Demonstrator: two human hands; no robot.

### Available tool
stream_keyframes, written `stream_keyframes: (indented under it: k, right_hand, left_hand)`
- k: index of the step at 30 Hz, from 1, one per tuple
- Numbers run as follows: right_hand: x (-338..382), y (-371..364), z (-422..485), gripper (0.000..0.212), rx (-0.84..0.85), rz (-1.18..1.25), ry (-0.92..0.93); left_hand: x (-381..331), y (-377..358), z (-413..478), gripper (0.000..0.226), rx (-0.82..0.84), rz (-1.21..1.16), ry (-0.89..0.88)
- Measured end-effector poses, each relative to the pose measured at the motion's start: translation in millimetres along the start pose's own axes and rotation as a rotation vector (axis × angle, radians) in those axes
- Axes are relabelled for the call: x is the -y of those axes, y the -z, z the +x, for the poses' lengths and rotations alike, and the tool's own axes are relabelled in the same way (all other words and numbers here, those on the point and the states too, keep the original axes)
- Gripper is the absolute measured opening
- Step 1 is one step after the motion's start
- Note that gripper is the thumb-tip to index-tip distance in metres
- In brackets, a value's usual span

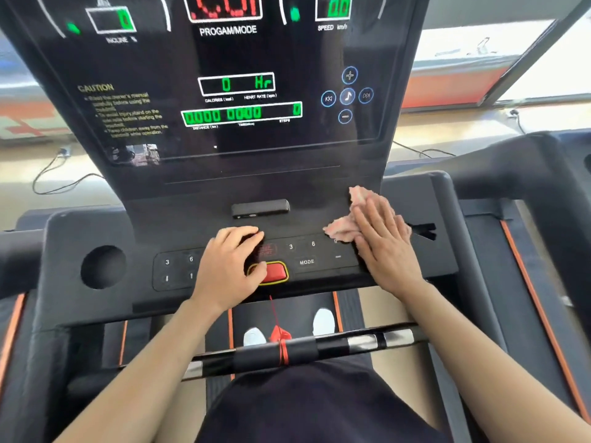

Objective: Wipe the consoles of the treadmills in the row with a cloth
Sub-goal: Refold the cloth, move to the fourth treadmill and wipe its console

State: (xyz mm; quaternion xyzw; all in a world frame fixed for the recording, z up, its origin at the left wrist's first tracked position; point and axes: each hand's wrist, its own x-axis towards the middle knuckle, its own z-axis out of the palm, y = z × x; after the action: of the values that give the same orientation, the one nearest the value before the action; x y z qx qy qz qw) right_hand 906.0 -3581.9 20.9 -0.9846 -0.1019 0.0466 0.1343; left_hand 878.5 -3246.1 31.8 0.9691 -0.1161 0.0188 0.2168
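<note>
A person's right hand (382,247), fingers straight, presses a pink cloth (343,226) on the treadmill console (415,199), the button panel (307,254) stretching leftward toward the loosely curled, empty left hand (228,266)

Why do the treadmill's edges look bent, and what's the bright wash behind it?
Head view: the wide-angle lens bows the console edges; daylight blows out the windows at right; the caution text is soft, while the right hand pressing the cloth looks fairly sharp.
</note>
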Motion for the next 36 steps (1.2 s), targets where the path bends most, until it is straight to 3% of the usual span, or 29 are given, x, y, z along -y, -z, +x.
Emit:
stream_keyframes:
  k: [4,8,15,24,27,30,33,36]
  right_hand:
    - [21,-14,-26,0.06,-0.031,0.011,-0.17]
    - [49,-25,-36,0.06,-0.062,0.018,-0.218]
    - [97,-42,-37,0.061,-0.015,0.025,-0.2]
    - [153,-52,-32,0.065,0.106,0.077,-0.109]
    - [170,-46,-31,0.066,0.215,0.135,-0.033]
    - [163,-22,-26,0.063,0.242,0.255,0.198]
    - [138,-11,-23,0.062,0.063,0.076,0.401]
    - [137,-24,-19,0.068,0.121,-0.19,0.408]
  left_hand:
    - [0,2,-2,0.06,0.018,0.008,-0.019]
    - [3,6,-4,0.074,0.08,0.048,-0.055]
    - [7,8,-8,0.095,0.154,0.097,-0.104]
    - [19,15,-15,0.093,0.136,0.064,-0.118]
    - [38,25,-32,0.088,0.065,0.072,-0.039]
    - [63,41,-55,0.087,-0.007,0.076,0.066]
    - [90,51,-78,0.094,-0.043,0.094,0.164]
    - [105,52,-99,0.108,-0.029,0.111,0.254]
